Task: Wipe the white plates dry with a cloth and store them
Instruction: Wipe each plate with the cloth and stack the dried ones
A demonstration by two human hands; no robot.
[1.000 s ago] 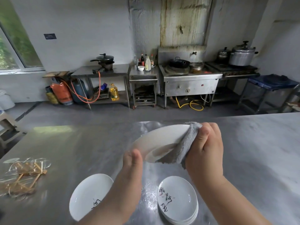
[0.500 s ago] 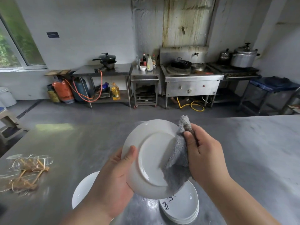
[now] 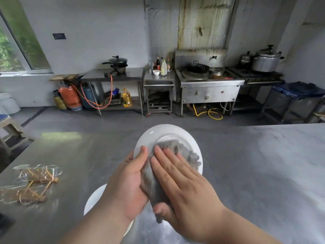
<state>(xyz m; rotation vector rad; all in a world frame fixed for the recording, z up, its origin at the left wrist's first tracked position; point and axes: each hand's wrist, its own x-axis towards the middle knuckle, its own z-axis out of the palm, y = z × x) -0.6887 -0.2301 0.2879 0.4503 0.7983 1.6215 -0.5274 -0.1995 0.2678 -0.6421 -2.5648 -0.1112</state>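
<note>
A white plate (image 3: pixel 158 136) is tilted up above the steel table (image 3: pixel 263 164), its underside toward me. My left hand (image 3: pixel 128 184) grips the plate's left rim, thumb on the near face. My right hand (image 3: pixel 182 180) presses a grey cloth (image 3: pixel 177 148) flat against the plate with straight fingers, the thumb under the cloth's lower end. Another white plate (image 3: pixel 95 198) lies on the table below my left forearm, mostly hidden. The stack of plates seen earlier is hidden behind my hands.
A heap of clear lids and wooden sticks (image 3: pixel 33 182) lies on the table's left part. Beyond the table's far edge are a floor gap, a wok stove (image 3: pixel 209 85), steel side tables (image 3: pixel 112 76) and gas cylinders (image 3: pixel 88 95).
The plate tipped up from near flat to underside facing me. My right hand opened from a bunched grip on the cloth and now lies flat across the plate's middle.
</note>
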